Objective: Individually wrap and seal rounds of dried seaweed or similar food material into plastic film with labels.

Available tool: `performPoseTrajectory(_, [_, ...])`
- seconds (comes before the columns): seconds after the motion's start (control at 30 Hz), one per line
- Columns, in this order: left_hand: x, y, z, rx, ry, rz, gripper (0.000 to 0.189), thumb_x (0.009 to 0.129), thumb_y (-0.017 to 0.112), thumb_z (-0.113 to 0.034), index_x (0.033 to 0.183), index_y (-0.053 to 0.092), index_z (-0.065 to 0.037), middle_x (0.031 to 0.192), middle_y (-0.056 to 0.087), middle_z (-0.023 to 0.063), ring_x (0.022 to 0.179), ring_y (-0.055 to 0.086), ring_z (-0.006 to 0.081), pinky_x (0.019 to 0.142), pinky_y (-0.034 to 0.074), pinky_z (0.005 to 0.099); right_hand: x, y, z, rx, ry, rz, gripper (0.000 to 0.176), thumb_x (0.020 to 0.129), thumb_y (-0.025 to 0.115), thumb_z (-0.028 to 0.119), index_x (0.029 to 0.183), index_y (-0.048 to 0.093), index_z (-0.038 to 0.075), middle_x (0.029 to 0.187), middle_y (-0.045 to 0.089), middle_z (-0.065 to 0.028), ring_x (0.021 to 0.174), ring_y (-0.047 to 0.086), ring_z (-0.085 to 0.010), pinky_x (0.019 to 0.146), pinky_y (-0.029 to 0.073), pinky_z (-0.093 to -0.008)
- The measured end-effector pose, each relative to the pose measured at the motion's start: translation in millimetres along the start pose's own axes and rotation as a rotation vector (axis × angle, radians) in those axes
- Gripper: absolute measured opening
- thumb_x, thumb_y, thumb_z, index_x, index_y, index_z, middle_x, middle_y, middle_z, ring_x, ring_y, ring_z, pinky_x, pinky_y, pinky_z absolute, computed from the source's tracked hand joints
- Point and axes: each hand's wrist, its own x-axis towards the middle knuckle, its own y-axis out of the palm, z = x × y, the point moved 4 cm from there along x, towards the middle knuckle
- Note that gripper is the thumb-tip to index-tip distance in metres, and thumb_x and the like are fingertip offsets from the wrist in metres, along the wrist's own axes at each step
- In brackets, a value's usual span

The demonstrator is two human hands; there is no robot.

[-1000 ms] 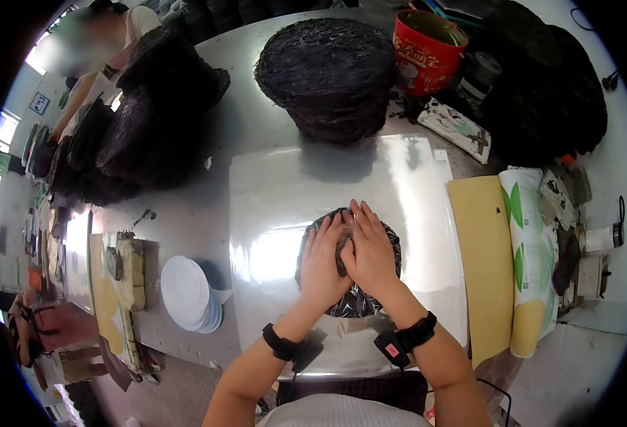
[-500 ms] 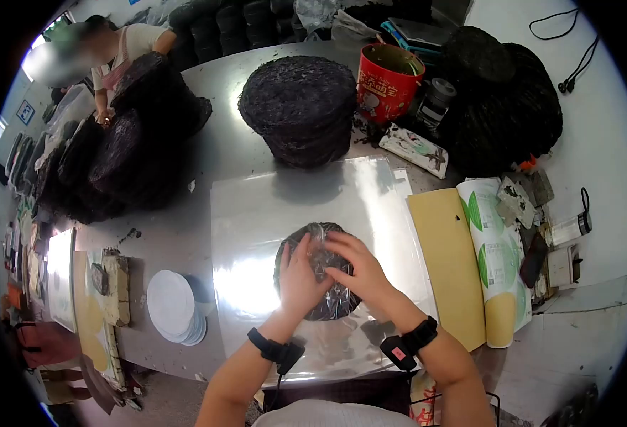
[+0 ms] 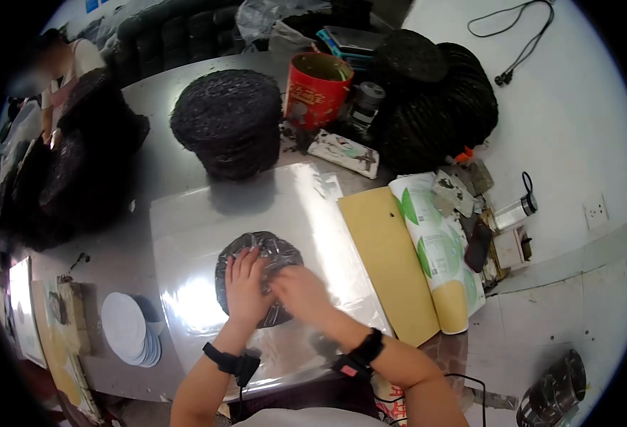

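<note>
A round dark disc [image 3: 281,249], which looks like dried seaweed wrapped in shiny clear plastic film, lies in front of me on a stack of clear plastic sheets [image 3: 178,220]. My left hand [image 3: 251,290] rests on the left half of the disc with its fingers stretched out over the film. Over the disc's right side is my right hand [image 3: 300,293], close beside the left one. Motion smears its fingers, so I cannot make out whether it pinches the film. Each wrist wears a black strap with a small device.
Behind the sheets stands a tall stack of dark discs [image 3: 228,121], with a red bucket [image 3: 318,89] beside it. More discs pile up at left, near a person [image 3: 68,67]. White round plates [image 3: 129,331] sit left; brown card [image 3: 381,263] and a printed roll [image 3: 431,249] lie right.
The view has swung right, so everything appears further left. My left hand now lies flatter on the disc. My right hand has drawn in from the disc's top towards its right side.
</note>
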Motion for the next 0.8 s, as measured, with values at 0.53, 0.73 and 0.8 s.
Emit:
performPoseTrajectory(0.53, [-1,0,-2,0.003,0.013,-0.037,0.048,0.074,0.076,-0.023,0.117,0.060,-0.010,0.142,0.054,0.0126,0.139,0.044,0.0352,0.119,0.025,0.0530,-160,-121,-230,-0.375,0.612,-0.698,0.028,0.083,0.070,0.006,0.109,0.060,0.005,0.127,0.065,-0.0131,0.127,0.055,-0.0376,0.098,0.048,-0.0482])
performPoseTrajectory(0.73, [0,1,-4,0.007,0.016,-0.046,0.048,0.074,0.077,-0.023,0.117,0.060,-0.010,0.143,0.054,0.0130,0.139,0.043,0.0355,0.120,0.025,0.0528,-151,-139,-213,-0.119,0.693,-0.640,0.023,0.086,0.068,0.009,0.106,0.059,0.005,0.122,0.068,-0.0142,0.122,0.058,-0.0394,0.096,0.049,-0.0482])
performPoseTrajectory(0.8, [0,0,-3,0.005,0.013,-0.042,0.048,0.074,0.077,-0.023,0.117,0.060,-0.010,0.142,0.054,0.0130,0.139,0.044,0.0355,0.120,0.025,0.0529,-144,-132,-217,-0.621,0.460,-0.624,0.023,0.086,0.068,0.010,0.107,0.059,0.005,0.121,0.068,-0.0150,0.121,0.057,-0.0422,0.096,0.049,-0.0497])
